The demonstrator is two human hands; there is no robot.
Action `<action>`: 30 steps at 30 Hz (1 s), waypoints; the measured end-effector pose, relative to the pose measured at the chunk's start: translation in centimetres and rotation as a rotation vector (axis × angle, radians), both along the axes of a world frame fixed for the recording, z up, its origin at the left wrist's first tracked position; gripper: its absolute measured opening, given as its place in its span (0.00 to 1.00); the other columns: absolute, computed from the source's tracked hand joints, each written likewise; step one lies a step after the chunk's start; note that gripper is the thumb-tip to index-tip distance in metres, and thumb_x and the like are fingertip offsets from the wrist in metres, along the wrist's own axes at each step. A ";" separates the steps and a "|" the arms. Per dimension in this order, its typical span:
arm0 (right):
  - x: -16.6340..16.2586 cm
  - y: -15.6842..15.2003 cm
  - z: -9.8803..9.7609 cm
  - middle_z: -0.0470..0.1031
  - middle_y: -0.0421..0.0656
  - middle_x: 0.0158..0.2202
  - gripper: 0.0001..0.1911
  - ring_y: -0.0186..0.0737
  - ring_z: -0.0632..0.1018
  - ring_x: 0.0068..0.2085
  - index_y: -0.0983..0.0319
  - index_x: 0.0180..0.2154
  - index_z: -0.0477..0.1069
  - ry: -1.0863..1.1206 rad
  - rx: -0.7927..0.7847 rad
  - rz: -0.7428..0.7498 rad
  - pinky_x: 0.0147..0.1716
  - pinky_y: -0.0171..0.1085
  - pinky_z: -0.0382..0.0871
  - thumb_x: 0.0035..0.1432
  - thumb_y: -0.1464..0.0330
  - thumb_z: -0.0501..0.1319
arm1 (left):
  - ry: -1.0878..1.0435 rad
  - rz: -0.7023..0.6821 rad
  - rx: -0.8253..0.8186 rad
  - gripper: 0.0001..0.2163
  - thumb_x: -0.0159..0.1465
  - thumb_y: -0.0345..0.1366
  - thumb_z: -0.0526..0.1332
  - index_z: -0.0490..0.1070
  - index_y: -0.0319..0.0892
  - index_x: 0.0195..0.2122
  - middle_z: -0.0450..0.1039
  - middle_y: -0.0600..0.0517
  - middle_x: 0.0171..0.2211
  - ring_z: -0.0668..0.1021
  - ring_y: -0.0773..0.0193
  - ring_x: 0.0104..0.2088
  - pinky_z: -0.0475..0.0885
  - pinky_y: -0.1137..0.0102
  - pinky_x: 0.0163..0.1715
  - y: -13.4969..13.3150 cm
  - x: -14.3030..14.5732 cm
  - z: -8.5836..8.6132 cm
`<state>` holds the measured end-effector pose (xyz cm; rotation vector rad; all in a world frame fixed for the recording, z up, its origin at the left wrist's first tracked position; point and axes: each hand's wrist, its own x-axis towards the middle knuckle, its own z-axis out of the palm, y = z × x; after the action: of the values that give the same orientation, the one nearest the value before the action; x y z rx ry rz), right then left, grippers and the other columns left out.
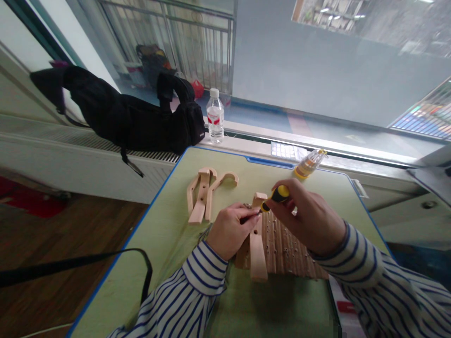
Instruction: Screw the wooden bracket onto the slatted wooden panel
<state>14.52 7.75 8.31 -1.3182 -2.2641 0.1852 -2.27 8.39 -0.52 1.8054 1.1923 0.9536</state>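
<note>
The right hand (308,213) wraps its grip around a screwdriver (281,193); the left hand's (229,229) thumb and forefinger press together by its tip, on what I cannot tell. Beneath, a wooden hook (259,258) lies over corrugated cardboard (287,249). Screw-driving seems in hand, calling for steady alignment. Beyond stand a clear-looking water bottle (215,119) and a yellow-capped bottle (310,164), contents unclear.

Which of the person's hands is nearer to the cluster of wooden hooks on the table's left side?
The left hand: it is just right of and below the cluster of wooden hooks in the picture. The right hand, gripping the screwdriver, is farther right.
</note>
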 end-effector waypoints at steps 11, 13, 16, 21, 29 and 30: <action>0.1 0.2 -0.1 0.68 0.37 0.24 0.09 0.30 0.70 0.24 0.62 0.38 0.59 -0.006 0.004 -0.012 0.23 0.30 0.61 0.57 0.64 0.56 | -0.013 0.009 0.002 0.10 0.61 0.35 0.58 0.75 0.43 0.41 0.75 0.51 0.37 0.76 0.65 0.38 0.70 0.71 0.43 0.0 0.1 -0.1; 0.1 0.2 -0.1 0.68 0.37 0.24 0.09 0.30 0.71 0.23 0.62 0.37 0.59 -0.010 0.010 -0.010 0.23 0.30 0.61 0.57 0.64 0.56 | -0.014 0.013 0.009 0.09 0.61 0.35 0.58 0.75 0.43 0.41 0.75 0.51 0.37 0.76 0.65 0.39 0.70 0.71 0.43 0.0 0.1 -0.1; 0.0 0.2 -0.1 0.68 0.37 0.23 0.09 0.30 0.71 0.23 0.62 0.37 0.60 -0.018 0.018 -0.020 0.22 0.29 0.61 0.57 0.64 0.56 | -0.020 0.013 0.018 0.09 0.61 0.35 0.58 0.76 0.43 0.40 0.75 0.51 0.37 0.76 0.64 0.38 0.71 0.71 0.42 -0.1 0.1 -0.1; -0.2 0.2 -0.1 0.70 0.38 0.23 0.10 0.31 0.72 0.22 0.62 0.37 0.60 -0.017 0.014 -0.039 0.22 0.29 0.61 0.57 0.63 0.55 | -0.027 0.009 0.014 0.09 0.61 0.34 0.57 0.76 0.43 0.39 0.75 0.51 0.36 0.76 0.64 0.38 0.71 0.70 0.43 -0.1 0.0 0.0; -0.3 0.4 -0.2 0.71 0.38 0.23 0.12 0.33 0.73 0.22 0.61 0.35 0.60 -0.021 0.001 -0.120 0.21 0.30 0.61 0.56 0.59 0.55 | -0.018 0.014 0.019 0.09 0.61 0.34 0.57 0.76 0.43 0.38 0.75 0.52 0.36 0.76 0.66 0.37 0.71 0.71 0.41 -0.2 0.1 0.0; -0.3 0.4 -0.2 0.71 0.38 0.23 0.12 0.33 0.73 0.22 0.61 0.34 0.60 -0.014 -0.004 -0.125 0.20 0.30 0.61 0.56 0.59 0.56 | -0.014 0.013 0.017 0.09 0.61 0.34 0.57 0.76 0.43 0.38 0.75 0.52 0.35 0.76 0.66 0.37 0.71 0.71 0.41 -0.2 0.1 0.0</action>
<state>14.18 8.18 8.08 -1.4620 -2.1850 0.1368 -2.16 8.23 -0.54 1.8036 1.1924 0.9854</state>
